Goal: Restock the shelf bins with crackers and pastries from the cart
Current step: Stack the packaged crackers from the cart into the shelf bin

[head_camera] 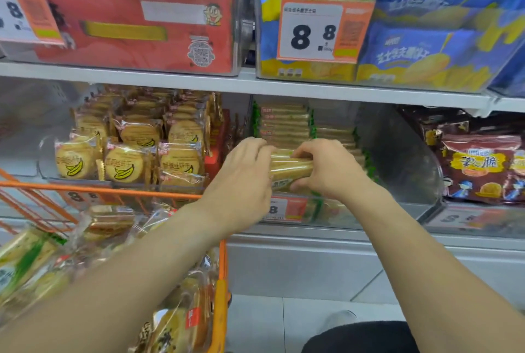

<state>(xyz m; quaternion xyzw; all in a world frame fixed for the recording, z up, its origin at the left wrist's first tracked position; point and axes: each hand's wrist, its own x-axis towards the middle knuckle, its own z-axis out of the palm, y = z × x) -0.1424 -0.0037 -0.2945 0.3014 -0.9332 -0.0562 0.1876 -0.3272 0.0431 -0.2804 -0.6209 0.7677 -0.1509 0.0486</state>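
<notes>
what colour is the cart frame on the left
Orange: the cart frame shows clearly in the head view, lower left, beside the left hand's arm.

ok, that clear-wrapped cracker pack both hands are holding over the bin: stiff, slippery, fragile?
The clear-wrapped cracker pack probably handles as a fairly stiff bar: it spans between the left hand and right hand without sagging. The glossy film likely makes it somewhat slippery. The crackers inside are probably brittle, so squeezing risks breakage.

Clear bin (pixel 403 154) open along its right half beside stacked cracker packs (pixel 284 122), shelf board (pixel 284 87) close overhead, orange cart rim (pixel 223 281) crowding lower left, banana biscuit bin (pixel 127 154) packed full.
</notes>
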